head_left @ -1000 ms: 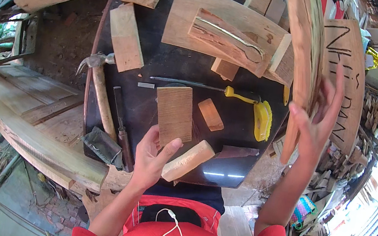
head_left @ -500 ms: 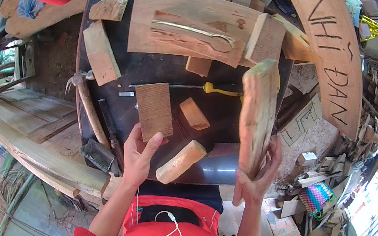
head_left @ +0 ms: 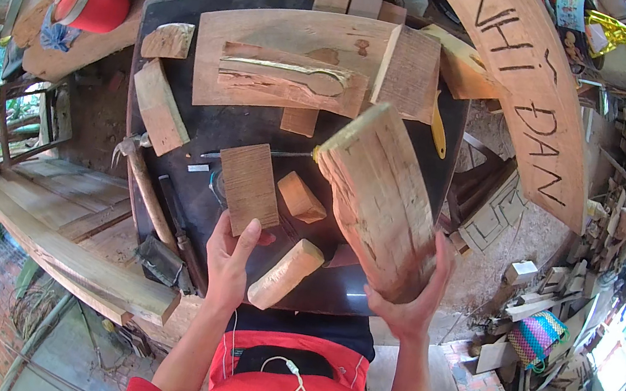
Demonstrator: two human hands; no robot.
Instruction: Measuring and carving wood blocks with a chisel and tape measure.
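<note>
Between the thumb and fingers of my left hand (head_left: 231,258) is a small rectangular wood block (head_left: 251,186), its grained face turned up. My right hand (head_left: 413,297) grips the near end of a long, thick wood slab (head_left: 382,198) with a rough, split left edge. The slab tilts up and away over the right half of the dark table. On the tabletop between my hands lie a small wedge-shaped offcut (head_left: 302,197) and a pale rounded wood piece (head_left: 286,273). A screwdriver (head_left: 258,155) lies beyond, its handle partly hidden by the slab.
A large board (head_left: 290,32) with a carved piece (head_left: 291,77) lies across the far dark table (head_left: 201,125). Along the left edge are a hammer (head_left: 150,190), a chisel (head_left: 181,224) and wood blocks (head_left: 160,107). A red jug (head_left: 96,2) stands far left; a lettered plank (head_left: 532,107) leans right.
My right hand has turned the slab from edge-on to showing its broad face, its far end swinging left. My left hand keeps its block in nearly the same place.
</note>
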